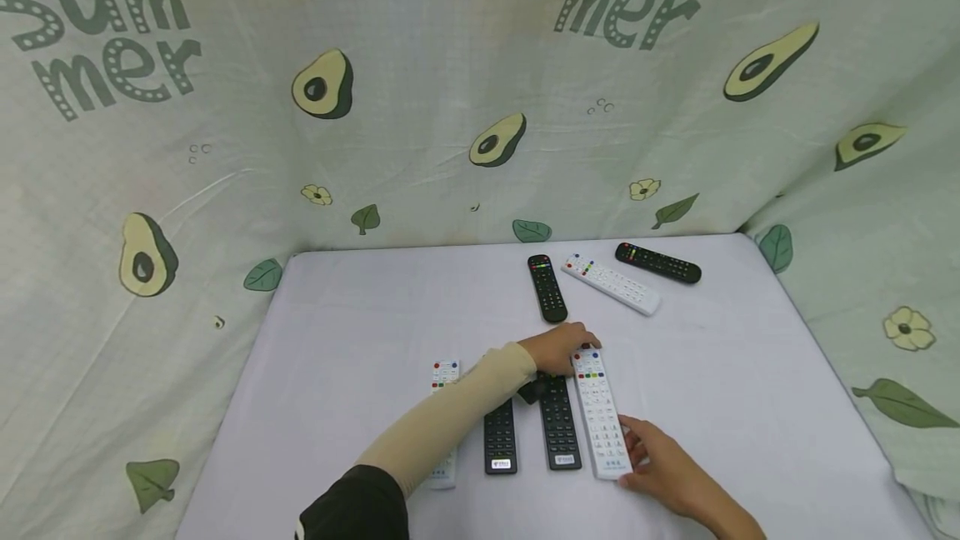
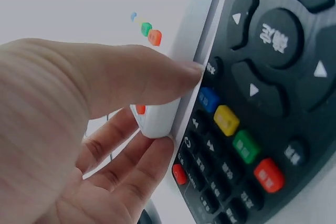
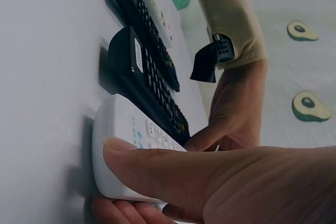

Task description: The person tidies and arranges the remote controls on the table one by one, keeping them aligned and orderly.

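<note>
A white remote control (image 1: pixel 600 415) lies lengthwise on the white table, at the right end of a row of remotes. My left hand (image 1: pixel 560 347) grips its far end; in the left wrist view the thumb is on one side of the white remote's end (image 2: pixel 161 121) and the fingers curl round the other. My right hand (image 1: pixel 660 465) holds the near end; the right wrist view has its thumb (image 3: pixel 126 163) on the corner and fingers low along the side. Right beside it on the left lies a black remote (image 1: pixel 560 432), its far end partly behind the left hand.
Farther left are another black remote (image 1: pixel 500 440) and a white remote (image 1: pixel 444 473), partly covered by the left sleeve (image 1: pixel 442 415). At the back lie a black remote (image 1: pixel 547 288), a white remote (image 1: pixel 611 283) and a black remote (image 1: pixel 658 262). A printed curtain (image 1: pixel 420 48) hangs behind the table.
</note>
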A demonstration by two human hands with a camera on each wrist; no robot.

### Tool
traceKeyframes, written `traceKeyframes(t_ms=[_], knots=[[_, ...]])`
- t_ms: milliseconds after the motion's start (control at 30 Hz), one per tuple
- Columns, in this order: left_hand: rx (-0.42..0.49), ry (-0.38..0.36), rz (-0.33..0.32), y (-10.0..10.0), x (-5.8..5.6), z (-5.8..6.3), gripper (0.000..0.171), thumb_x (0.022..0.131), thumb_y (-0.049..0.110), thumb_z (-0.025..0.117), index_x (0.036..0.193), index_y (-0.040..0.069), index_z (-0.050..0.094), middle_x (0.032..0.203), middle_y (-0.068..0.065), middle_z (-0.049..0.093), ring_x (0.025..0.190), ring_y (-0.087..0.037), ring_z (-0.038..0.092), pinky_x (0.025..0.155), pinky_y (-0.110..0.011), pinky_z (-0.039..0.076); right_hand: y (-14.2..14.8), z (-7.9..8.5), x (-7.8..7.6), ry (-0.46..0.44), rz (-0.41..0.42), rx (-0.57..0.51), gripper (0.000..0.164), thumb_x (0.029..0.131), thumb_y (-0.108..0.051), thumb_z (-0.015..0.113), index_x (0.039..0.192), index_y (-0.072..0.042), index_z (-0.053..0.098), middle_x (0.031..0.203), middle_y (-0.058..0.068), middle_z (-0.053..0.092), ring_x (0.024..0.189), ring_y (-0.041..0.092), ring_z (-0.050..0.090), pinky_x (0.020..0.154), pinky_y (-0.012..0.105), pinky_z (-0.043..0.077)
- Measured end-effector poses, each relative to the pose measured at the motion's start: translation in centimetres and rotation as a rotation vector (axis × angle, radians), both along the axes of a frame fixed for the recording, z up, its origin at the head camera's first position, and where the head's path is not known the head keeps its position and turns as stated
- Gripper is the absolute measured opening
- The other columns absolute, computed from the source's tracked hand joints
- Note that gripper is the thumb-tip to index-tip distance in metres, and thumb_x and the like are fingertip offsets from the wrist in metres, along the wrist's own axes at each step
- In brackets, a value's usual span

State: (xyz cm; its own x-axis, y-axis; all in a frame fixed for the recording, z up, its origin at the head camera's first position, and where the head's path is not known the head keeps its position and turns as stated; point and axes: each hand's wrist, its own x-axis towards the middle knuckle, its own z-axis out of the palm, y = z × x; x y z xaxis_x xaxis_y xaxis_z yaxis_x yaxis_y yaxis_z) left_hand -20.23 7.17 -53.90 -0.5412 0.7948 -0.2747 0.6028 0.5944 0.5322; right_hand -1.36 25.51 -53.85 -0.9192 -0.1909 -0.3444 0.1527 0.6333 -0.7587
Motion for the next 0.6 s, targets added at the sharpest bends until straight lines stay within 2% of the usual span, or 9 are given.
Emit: traceKeyframes(t_ms=[133, 267, 400, 600], knots=[[0.032, -0.035, 0.026, -0.6, 0.0, 0.3, 0.064, 0.088, 0.001, 0.083, 0.147, 0.012, 0.062, 0.129, -0.003, 0.063, 0.114, -0.009, 0.059, 0.101, -0.014, 0.047, 0.3, 0.8, -0.6, 0.001, -0.016, 0.057, 0.088, 0.074, -0.008, 0.093, 0.146, 0.014, 0.047, 0.106, 0.006, 0.062, 0.091, 0.016, 0.064, 0.073, 0.028, 0.058], [0.078, -0.077, 0.078, -1.6, -0.3, 1.3, 0.059, 0.092, 0.003, 0.08, 0.147, 0.012, 0.061, 0.134, -0.003, 0.063, 0.118, -0.011, 0.059, 0.102, -0.017, 0.048, 0.6, 1.9, -1.7, 0.051, -0.046, 0.098, 0.08, 0.08, -0.009, 0.09, 0.146, 0.013, 0.05, 0.11, 0.008, 0.064, 0.095, 0.018, 0.065, 0.076, 0.032, 0.059], [0.151, -0.098, 0.137, -2.8, -1.3, 2.3, 0.054, 0.096, 0.004, 0.077, 0.147, 0.01, 0.06, 0.135, -0.005, 0.063, 0.118, -0.013, 0.059, 0.102, -0.018, 0.049, 0.9, 3.0, -3.0, 0.148, -0.067, 0.115, 0.069, 0.087, -0.007, 0.084, 0.144, 0.013, 0.051, 0.113, 0.013, 0.065, 0.099, 0.024, 0.067, 0.081, 0.039, 0.062], [0.278, -0.108, 0.252, -4.8, -3.4, 2.7, 0.048, 0.098, 0.004, 0.074, 0.144, 0.005, 0.06, 0.131, -0.011, 0.063, 0.114, -0.018, 0.061, 0.097, -0.02, 0.052, 0.8, 4.0, -4.9, 0.245, -0.084, 0.09, 0.06, 0.093, -0.007, 0.079, 0.143, 0.012, 0.052, 0.115, 0.02, 0.065, 0.103, 0.03, 0.069, 0.087, 0.046, 0.063]])
